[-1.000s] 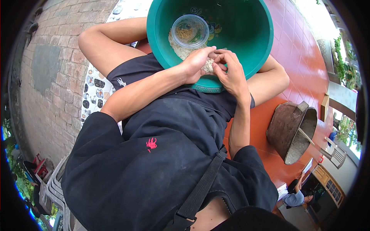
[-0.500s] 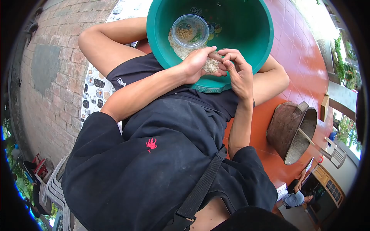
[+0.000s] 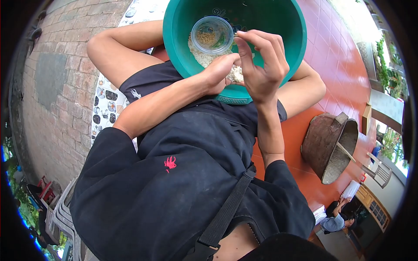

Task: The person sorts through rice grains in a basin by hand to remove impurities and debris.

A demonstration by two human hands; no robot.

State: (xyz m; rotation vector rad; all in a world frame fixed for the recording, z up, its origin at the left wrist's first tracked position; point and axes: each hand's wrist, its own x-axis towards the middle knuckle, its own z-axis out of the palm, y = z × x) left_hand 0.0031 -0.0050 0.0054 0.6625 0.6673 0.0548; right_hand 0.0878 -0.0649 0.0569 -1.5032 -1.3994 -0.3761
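A green plastic tub rests across the lap. Rice lies along its near left side, and a clear plastic cup with golden-brown grains inside stands among it. My left hand is cupped palm up over the tub's near rim, holding a small heap of rice; its fingers are partly hidden. My right hand is raised beside the cup's right edge. Thumb and forefinger are pinched together on a tiny grain.
A brown bucket lies tilted on the red tiles at right, with a stick across its mouth. Another person sits at lower right. Stacked chairs stand at lower left beside brick paving.
My right hand has lifted from the left palm and moved up and left to the cup's edge, in a pinch. My left hand stays cupped with rice.
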